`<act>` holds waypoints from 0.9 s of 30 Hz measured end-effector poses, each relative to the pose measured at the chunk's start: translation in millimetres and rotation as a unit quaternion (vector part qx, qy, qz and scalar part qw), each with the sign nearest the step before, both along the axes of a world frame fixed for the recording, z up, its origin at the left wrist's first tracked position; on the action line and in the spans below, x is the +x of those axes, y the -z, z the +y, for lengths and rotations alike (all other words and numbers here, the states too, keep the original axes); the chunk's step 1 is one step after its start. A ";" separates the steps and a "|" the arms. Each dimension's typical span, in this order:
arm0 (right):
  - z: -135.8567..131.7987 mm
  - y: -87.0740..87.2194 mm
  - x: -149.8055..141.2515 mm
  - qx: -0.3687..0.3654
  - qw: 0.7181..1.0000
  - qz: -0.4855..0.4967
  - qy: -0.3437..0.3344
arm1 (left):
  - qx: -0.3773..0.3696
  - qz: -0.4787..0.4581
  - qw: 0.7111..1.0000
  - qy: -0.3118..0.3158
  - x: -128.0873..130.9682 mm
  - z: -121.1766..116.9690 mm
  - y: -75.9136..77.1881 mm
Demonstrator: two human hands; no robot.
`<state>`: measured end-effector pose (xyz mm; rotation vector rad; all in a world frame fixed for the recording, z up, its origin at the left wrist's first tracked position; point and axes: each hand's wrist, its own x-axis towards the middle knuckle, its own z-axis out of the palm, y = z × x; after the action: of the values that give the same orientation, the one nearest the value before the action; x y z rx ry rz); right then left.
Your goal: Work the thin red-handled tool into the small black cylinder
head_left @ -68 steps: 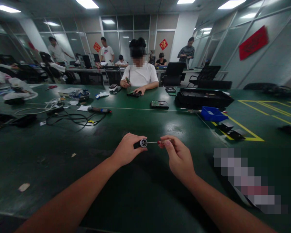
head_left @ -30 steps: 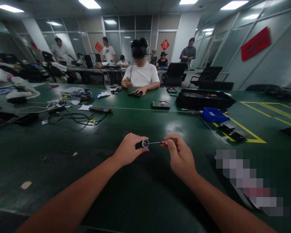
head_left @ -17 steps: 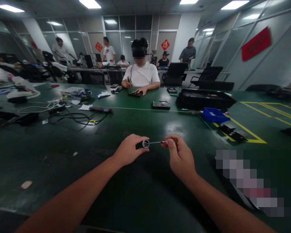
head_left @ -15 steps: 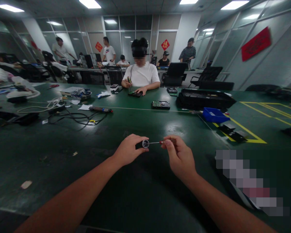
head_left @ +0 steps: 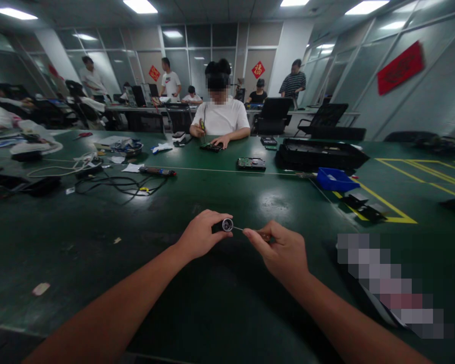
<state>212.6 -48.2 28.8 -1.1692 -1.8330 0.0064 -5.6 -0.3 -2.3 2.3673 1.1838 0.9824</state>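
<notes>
My left hand (head_left: 201,235) is closed around a small black cylinder with a silver ring face (head_left: 227,225), held just above the green table (head_left: 144,253). My right hand (head_left: 284,253) is closed on a thin screwdriver (head_left: 250,232) whose metal shaft points left into the cylinder's face. The screwdriver's handle is mostly hidden under my fingers. Both hands hover over the near middle of the table.
Across the table a person in a white shirt (head_left: 220,119) works on a device. A circuit board (head_left: 250,163), a black case (head_left: 318,153), a blue bin (head_left: 335,179), cables (head_left: 114,184) and a blurred patch (head_left: 387,278) lie around. Other people stand behind.
My right hand has dropped a little and tilted, so the screwdriver now slopes down to the right and its red handle is covered. The left hand keeps holding the cylinder in place.
</notes>
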 end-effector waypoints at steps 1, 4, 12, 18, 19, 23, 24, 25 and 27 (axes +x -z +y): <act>-0.4 0.1 0.1 0.004 1.000 -0.008 -0.002 | 0.000 -0.001 1.000 0.000 0.0 0.1 0.2; -1.2 0.1 0.9 0.012 1.000 -0.027 -0.009 | 0.002 0.001 1.000 0.001 0.1 0.8 1.2; -2.5 -3.8 3.0 -0.062 0.990 -0.027 -0.123 | -0.002 0.010 1.000 0.003 0.6 1.5 0.7; -2.9 -0.7 1.2 -0.078 0.991 -0.001 -0.105 | -0.011 0.010 1.000 -0.004 0.5 2.0 1.5; -2.2 1.2 1.0 -0.084 0.991 0.026 -0.097 | -0.010 0.009 1.000 -0.006 0.4 2.2 1.6; 2.4 7.3 0.5 -0.133 0.972 0.165 -0.100 | -0.005 -0.002 1.000 -0.011 0.1 2.2 1.7; 3.9 7.7 0.3 -0.147 0.965 0.193 -0.101 | -0.003 -0.003 1.000 -0.008 0.0 2.0 1.6; 5.3 7.7 0.1 -0.161 0.958 0.216 -0.098 | -0.001 -0.003 1.000 -0.002 -0.1 1.9 1.5; 8.4 7.5 -0.5 -0.179 0.946 0.257 -0.083 | 0.002 0.002 1.000 0.014 -0.4 1.6 1.3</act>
<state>212.1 -39.7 21.3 -1.1168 -1.4830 0.7052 -6.0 1.3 -3.6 2.3842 1.1479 0.9730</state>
